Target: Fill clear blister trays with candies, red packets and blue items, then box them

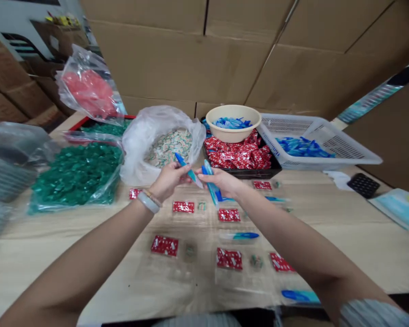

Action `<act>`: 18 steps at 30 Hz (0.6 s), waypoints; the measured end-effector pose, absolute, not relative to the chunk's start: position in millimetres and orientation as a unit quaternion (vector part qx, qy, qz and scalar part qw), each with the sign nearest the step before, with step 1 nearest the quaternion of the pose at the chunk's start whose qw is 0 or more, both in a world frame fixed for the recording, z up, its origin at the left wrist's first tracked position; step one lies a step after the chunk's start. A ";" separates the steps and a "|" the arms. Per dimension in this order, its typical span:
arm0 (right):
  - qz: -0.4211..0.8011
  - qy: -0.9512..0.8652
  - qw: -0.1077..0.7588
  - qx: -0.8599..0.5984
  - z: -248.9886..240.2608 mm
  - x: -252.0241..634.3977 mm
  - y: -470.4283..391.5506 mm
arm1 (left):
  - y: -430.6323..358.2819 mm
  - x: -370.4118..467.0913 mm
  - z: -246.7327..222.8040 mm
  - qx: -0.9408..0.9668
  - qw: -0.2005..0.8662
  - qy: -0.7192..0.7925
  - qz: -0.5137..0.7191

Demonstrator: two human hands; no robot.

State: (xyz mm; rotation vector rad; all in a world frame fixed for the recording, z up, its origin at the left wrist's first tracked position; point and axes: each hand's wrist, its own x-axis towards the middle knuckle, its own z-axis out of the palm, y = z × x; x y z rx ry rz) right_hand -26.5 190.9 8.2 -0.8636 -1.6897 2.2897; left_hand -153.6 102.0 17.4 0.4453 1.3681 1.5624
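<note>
My left hand [168, 180] pinches a slim blue and white piece [187, 169] near the middle of the table. Right beside it, my right hand [222, 180] holds several similar blue pieces [209, 181], pointing up and down between the fingers. Below the hands lie red patterned packets [164, 245] in rows, with small greenish-white squares [256, 261] beside some of them, on what looks like clear plastic. Single blue pieces [245, 235] also lie on the table, one [300, 296] near the front edge by my right forearm.
Along the back stand a bag of green packets [78, 175], a white plastic bag [136, 150] of small pieces, a black tray [255, 173] of red packets under a cream bowl [233, 135], and a white basket [344, 156]. Cardboard [184, 59] rises behind.
</note>
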 end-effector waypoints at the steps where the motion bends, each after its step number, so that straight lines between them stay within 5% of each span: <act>1: 0.755 -0.591 0.080 -0.273 6.0 -32.0 183.3 | 95.6 -154.3 14.3 0.175 0.497 0.554 0.644; 12: 0.725 -0.610 0.023 -0.319 -10.6 -23.1 190.0 | 47.8 -180.7 -19.3 0.192 0.581 0.520 0.596; 18: 0.748 -0.543 0.020 -0.381 -8.6 14.3 193.7 | 155.2 -181.1 35.8 0.481 0.367 0.622 0.497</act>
